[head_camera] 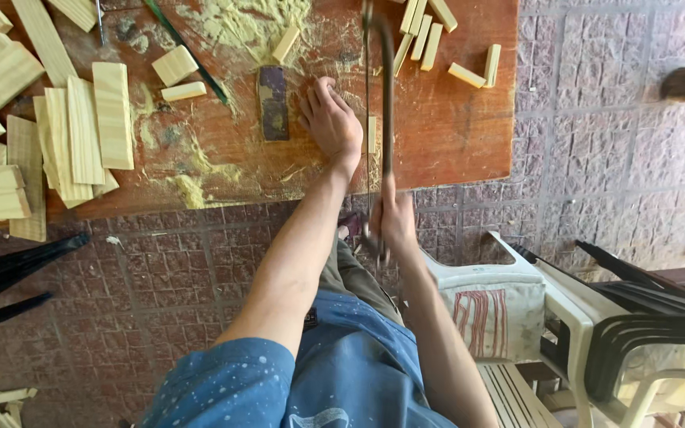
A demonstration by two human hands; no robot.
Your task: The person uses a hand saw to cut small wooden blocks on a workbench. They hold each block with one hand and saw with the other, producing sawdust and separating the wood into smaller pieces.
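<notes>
i look down on a reddish wooden table (453,135) that is covered with yellow sawdust (247,24). my left hand (332,120) lies flat on the table top, fingers spread a little and pressing down on a small piece of wood; the piece is mostly hidden under the palm, so i cannot tell its shape, only a thin pale strip (372,133) shows just beside the hand at the saw blade. my right hand (394,222) is below the table edge, closed tightly around the handle of a saw (387,103). the saw frame runs from this hand upward across the table, just right of the left hand, and it looks blurred. left of the left hand lies a dark rectangular block (273,103), near but not touching. further left many pale wood planks (81,131) lie side by side, and some lean over the table edge. at the top right several small cut sticks (426,36) lie in a loose group, well apart from the hands. a green thin tool (188,51) lies in a slant near two short blocks (176,71). on the tiled floor at right stand stacked plastic chairs (596,317) with a cloth sack (489,313) on them.
</notes>
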